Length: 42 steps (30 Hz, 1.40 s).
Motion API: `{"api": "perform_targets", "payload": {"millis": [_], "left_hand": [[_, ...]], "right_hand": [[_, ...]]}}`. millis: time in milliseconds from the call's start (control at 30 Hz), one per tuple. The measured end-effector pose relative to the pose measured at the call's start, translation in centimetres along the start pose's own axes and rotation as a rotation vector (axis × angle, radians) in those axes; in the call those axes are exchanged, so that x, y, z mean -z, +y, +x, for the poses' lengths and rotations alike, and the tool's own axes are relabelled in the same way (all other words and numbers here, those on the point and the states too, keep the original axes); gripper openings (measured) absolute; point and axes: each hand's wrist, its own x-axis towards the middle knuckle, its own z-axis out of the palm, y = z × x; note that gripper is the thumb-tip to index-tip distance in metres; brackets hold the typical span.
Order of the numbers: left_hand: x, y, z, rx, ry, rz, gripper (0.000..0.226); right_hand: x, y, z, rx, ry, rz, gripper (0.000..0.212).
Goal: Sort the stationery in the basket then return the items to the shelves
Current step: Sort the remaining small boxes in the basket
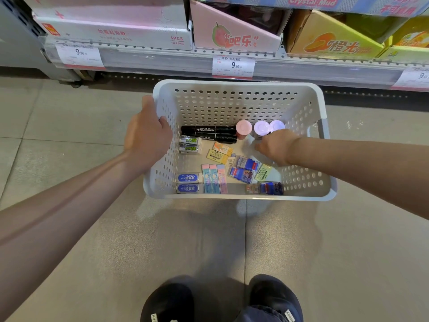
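Note:
A white perforated basket sits on the floor in front of the shelf. My left hand grips its left rim. My right hand reaches inside, fingers curled down near the lilac-capped jars; whether it holds anything is hidden. Inside lie two black permanent markers, a pink-capped jar, green-labelled erasers, blue erasers, pastel strip erasers, yellow erasers and blue-red packs.
The lowest shelf runs across the top with price tags, a white 6PCS box, a pink guava box and a yellow orange-print box. Grey floor tiles surround the basket. My black shoes are at the bottom.

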Motion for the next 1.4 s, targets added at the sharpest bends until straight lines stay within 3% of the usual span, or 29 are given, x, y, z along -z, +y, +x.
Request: {"api": "perform_targets", "payload": {"millis": [133, 1033, 1200, 1400], "left_hand": [[0.0, 0.0, 0.0, -0.004, -0.001, -0.001, 0.015], [0.0, -0.1, 0.0, -0.012, 0.003, 0.007, 0.018], [0.0, -0.1, 0.0, -0.01, 0.0, 0.013, 0.014], [0.0, 0.0, -0.1, -0.03, 0.003, 0.01, 0.023]], "right_hand": [[0.1, -0.2, -0.2, 0.001, -0.016, -0.086, 0.036], [-0.2, -0.9, 0.4, -0.073, 0.028, -0.01, 0.032], [0.0, -2.0, 1.1, -0.139, 0.099, 0.259, 0.024], [0.5, -3.4, 1.6, -0.164, 0.061, 0.531, 0.039]]}}
